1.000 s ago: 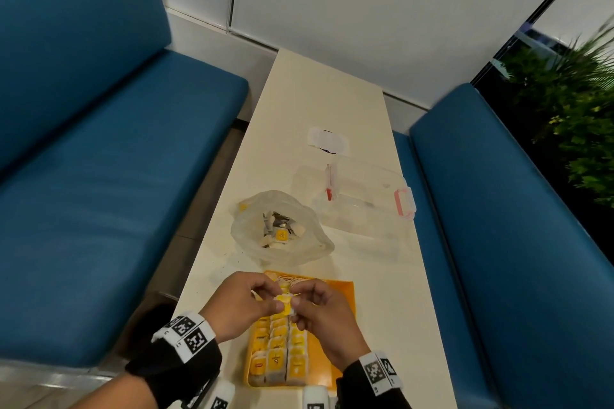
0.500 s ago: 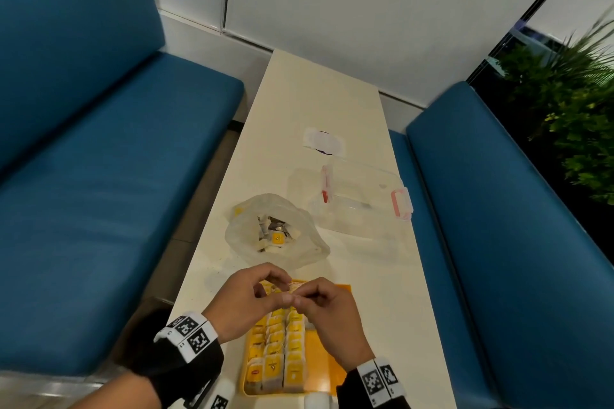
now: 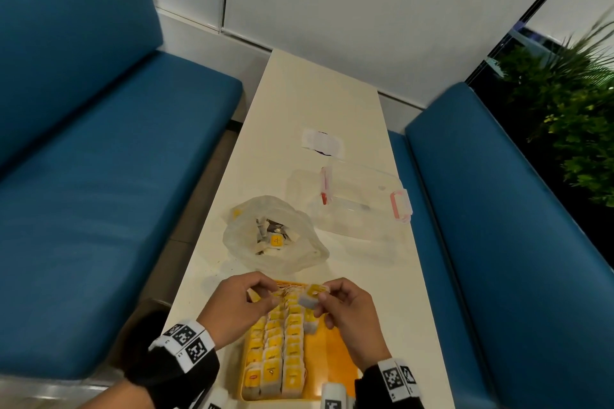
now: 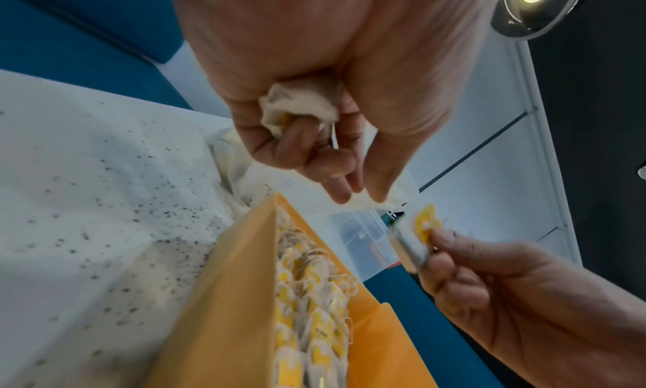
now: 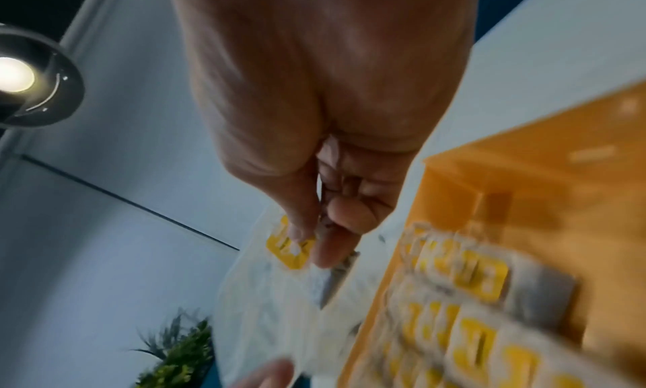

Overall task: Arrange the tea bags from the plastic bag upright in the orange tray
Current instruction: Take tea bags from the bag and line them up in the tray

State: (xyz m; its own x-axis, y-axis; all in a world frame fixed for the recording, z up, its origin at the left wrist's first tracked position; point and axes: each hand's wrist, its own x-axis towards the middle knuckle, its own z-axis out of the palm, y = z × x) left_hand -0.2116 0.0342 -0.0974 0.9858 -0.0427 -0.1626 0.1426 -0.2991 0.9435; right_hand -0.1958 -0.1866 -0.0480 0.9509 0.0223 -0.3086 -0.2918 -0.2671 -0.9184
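yellow-tagged tea bags [image 3: 275,352] upright, orange tray [image 3: 335,359]

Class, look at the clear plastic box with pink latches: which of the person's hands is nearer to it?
Right. The right hand, pinching a tea bag, is below the box, slightly left. The left hand sits further left, beyond the plastic bag.

I see the tray [image 3: 335,355] at the table's [image 3: 319,103] near end, rows of tea bags [image 3: 275,359] standing in its left part. Just behind it lies the plastic bag [image 3: 295,252], more tea bags inside. Right of and behind the bag sits a container [image 3: 362,199]. 1 bench [image 3: 99,192] lies left, 1 right.
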